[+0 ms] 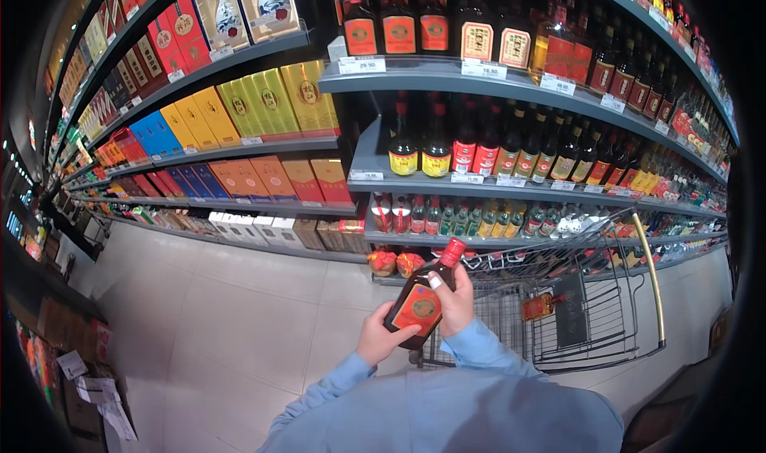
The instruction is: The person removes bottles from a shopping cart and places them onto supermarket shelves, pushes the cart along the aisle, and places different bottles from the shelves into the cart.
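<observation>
Both my hands hold a dark liquor bottle (414, 300) with a red cap and a red-orange label, tilted in front of my body. My left hand (377, 335) is wrapped round its lower left side, thumb on the label. Higher up, my right hand (456, 300) grips the other side near the shoulder, its thumb across the front. Fingers behind the bottle are hidden. Similar bottles with red labels (400, 32) stand on the upper shelf ahead.
Right of me is a metal shopping cart (586, 357), with an amber bottle (539, 306) lying inside. Shelves of bottles curve across the front and right; boxed goods (215, 116) fill those at left. Two round red-and-gold jars (382, 261) sit low ahead. Pale tiled floor (231, 317) spreads left.
</observation>
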### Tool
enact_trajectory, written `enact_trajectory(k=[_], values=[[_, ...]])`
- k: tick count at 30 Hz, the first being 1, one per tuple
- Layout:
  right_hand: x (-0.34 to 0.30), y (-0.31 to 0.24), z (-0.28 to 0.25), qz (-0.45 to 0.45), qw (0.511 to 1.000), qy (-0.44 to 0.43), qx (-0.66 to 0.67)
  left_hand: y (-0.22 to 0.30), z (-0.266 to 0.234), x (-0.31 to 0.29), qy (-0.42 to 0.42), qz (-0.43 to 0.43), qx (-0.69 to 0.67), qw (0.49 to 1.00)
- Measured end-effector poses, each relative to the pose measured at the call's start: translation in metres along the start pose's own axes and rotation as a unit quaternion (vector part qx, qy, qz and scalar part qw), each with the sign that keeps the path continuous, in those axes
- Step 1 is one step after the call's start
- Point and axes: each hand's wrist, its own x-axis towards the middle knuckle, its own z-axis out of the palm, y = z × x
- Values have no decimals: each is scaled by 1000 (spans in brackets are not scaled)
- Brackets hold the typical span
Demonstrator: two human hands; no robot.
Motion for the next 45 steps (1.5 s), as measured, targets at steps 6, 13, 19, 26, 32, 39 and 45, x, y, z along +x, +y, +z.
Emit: enact_trajectory(k=[6,13,19,26,32,39,45], values=[[23,21,97,-54,998,20,-25,23,-97,30,-8,47,43,998],[51,0,138,-133,990,20,-53,66,-122,70,-30,106,28,994],[87,-44,167,-247,966,-7,-75,105,-131,130,-46,221,73,972],[142,-110,158,-269,953,-58,-125,154,-115,206,-49,346,106,931],[204,-152,165,-430,896,-27,-107,194,-83,280,-60,389,100,914],[296,-225,154,-575,805,5,-146,233,-27,391,-7,465,157,871],[364,-239,133,-605,751,-7,-263,226,-18,446,39,549,220,805]])
